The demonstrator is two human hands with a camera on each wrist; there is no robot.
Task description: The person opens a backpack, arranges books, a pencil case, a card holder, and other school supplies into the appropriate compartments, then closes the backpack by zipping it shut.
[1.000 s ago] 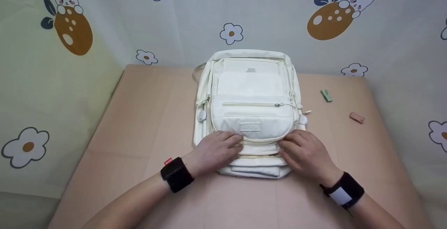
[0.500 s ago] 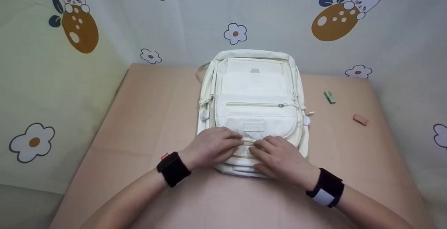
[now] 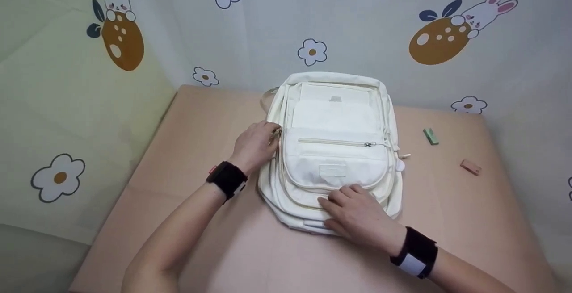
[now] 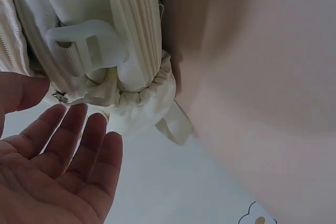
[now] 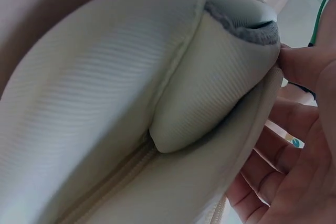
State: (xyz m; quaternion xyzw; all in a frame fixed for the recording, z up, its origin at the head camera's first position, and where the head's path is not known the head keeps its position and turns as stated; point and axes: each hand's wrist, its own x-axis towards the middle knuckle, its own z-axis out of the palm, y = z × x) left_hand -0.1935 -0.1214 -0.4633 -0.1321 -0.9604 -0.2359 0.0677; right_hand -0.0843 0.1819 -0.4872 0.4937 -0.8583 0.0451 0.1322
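A cream backpack (image 3: 335, 119) lies front side up on the table, its bottom toward me. My left hand (image 3: 257, 145) is at its left side, near a metal zipper pull (image 4: 59, 96). In the left wrist view, thumb and index fingertip lie on either side of that pull with a gap between them, the other fingers loosely extended. My right hand (image 3: 357, 210) grips the bottom of the bag, fingers over the front pocket's lower edge. In the right wrist view its thumb (image 5: 304, 64) presses the folded cream fabric (image 5: 215, 72), while the fingers lie behind the layer.
A small green block (image 3: 431, 136) and a small pink block (image 3: 470, 167) lie on the table right of the bag. A white side buckle (image 4: 86, 45) is on the bag. The peach table (image 3: 214, 230) meets a patterned curtain (image 3: 263, 25) at the back and left.
My left hand has left the bag's bottom and moved up to the zipper on its left side. The right hand slid left along the bottom edge, then stayed. The view shifted slightly.
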